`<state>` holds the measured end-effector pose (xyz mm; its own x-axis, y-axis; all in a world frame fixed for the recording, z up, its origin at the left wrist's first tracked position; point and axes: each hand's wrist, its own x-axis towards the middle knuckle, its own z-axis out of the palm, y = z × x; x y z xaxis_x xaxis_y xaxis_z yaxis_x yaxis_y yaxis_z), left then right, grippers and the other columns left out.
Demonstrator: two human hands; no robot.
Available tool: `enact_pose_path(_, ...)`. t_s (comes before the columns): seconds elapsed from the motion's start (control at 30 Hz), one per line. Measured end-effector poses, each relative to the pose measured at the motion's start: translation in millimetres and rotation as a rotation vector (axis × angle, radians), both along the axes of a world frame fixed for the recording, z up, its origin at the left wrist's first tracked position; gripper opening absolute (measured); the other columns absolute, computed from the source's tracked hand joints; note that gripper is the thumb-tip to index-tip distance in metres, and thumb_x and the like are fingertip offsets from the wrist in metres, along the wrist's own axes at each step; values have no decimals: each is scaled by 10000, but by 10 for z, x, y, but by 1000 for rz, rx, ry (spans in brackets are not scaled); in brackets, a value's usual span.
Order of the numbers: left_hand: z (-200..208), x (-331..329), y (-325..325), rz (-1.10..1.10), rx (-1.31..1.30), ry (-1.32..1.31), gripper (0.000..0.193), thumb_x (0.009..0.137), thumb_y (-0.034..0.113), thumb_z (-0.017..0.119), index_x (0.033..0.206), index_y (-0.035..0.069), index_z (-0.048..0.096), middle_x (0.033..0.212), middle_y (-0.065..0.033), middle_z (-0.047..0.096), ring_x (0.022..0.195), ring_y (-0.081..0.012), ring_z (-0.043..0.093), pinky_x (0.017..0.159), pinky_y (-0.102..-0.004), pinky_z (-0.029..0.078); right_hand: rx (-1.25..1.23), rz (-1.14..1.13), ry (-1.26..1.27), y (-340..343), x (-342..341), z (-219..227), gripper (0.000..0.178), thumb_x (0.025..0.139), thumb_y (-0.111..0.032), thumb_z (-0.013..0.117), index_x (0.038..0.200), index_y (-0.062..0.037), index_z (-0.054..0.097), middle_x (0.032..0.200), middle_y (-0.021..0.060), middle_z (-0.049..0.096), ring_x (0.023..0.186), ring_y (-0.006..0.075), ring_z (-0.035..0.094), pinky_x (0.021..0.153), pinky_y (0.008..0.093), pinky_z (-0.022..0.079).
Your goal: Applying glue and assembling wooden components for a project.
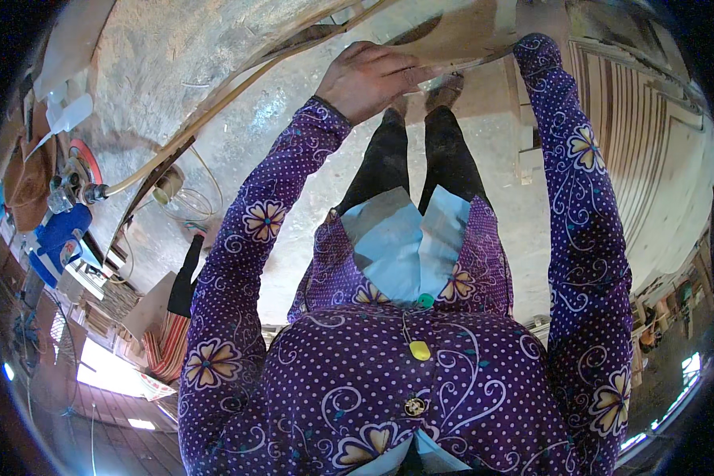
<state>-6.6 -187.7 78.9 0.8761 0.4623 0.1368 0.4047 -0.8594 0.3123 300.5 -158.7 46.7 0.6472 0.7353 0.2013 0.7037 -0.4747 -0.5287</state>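
Observation:
My left hand (pixel 373 78) is at the upper middle, its fingers stretched to the right and closed at the near edge of a thin brown sheet (pixel 480 36). The sheet looks stiff, and its far side runs out of the picture at the top. At the sheet's right end is my right hand (pixel 543 20), blurred and partly cut off by the upper rim, so its fingers do not show. Both arms are raised forward in purple patterned sleeves.
A stack of pale, striped-edged boards (pixel 627 135) fills the right side. On the left, a long tan hose or pole (pixel 206 119) slants from a metal fitting (pixel 75 190). Beside it lie a blue object (pixel 63 242) and a round container (pixel 166 186). Another person's dark-clad leg (pixel 186 278) shows at lower left.

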Motion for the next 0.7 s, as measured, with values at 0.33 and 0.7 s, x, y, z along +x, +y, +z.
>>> enact_pose_path(0.33,-13,-173,-10,31,25,-7,490,799,275,667,1255,409,547,1103,94,633,1008,-157,588,937,-374,443,-29,-17,-15,33,-59,-185,603,746,25,581,1319,-91,437,1097,223,589,922,318,634,709,384,533)
enact_pose_path(0.7,127,-456,-62,116,-53,9,453,821,363,644,1263,387,550,1324,53,507,1161,-191,510,991,-423,395,-94,-16,-175,31,-25,-245,607,760,-68,625,1329,-92,413,1025,208,620,890,362,614,698,421,522)
